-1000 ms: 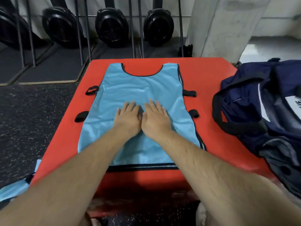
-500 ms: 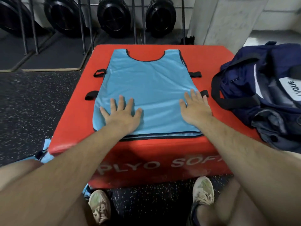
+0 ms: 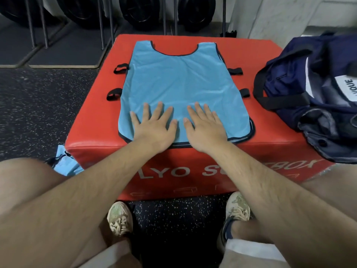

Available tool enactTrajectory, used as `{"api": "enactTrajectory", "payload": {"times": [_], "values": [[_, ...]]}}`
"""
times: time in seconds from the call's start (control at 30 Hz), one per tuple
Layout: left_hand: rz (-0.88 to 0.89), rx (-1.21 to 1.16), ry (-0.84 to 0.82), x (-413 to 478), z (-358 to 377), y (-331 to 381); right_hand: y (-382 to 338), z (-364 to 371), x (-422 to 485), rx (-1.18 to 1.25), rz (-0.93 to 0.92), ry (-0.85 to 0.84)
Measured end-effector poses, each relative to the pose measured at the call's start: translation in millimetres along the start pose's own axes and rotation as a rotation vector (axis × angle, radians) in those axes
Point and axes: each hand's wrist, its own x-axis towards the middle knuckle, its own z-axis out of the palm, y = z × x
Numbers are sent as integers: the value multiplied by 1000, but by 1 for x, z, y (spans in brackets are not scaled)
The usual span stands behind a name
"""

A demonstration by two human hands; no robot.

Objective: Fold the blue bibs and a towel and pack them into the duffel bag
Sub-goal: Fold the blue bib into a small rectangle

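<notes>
Blue bib spread flat on the red box, neckline at the far edge, hem at the near edge. Left hand and right hand side by side, palms down, fingers splayed, pressing the lower part (thumbs nearly touching). Navy duffel bag on the box's right end, just beside the bib. Second bib on the floor, lower left.
</notes>
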Motion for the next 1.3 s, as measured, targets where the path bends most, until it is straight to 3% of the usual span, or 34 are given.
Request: {"api": "enactTrajectory", "payload": {"times": [0.37,0.47,0.57,0.63,0.7,0.77,0.9,1.07,1.2,1.3], "values": [[-58,45,12,-11,-4,-16,73,-3,-31,-45,99,126],[-100,60,-1,-10,-10,-30,93,-2,-41,-42,59,245],[-129,73,14,-15,-14,-41,99,-6,-46,22,-20,234],[56,63,112,-26,-12,-37,101,-9,-54,95,-193,215],[364,45,165,-37,-11,-27,101,-10,-62,74,-361,185],[572,135,202,-44,-8,-21,100,-8,-65,58,-432,193],[654,105,318,-43,-9,-24,97,-15,-61,142,-471,277],[608,161,238,-39,-21,-31,99,-31,-59,23,-394,273],[347,127,100,-38,-43,-54,117,-49,-53,4,-241,261],[202,-56,71,-32,-59,-73,130,-66,-49,91,-164,232]]}}
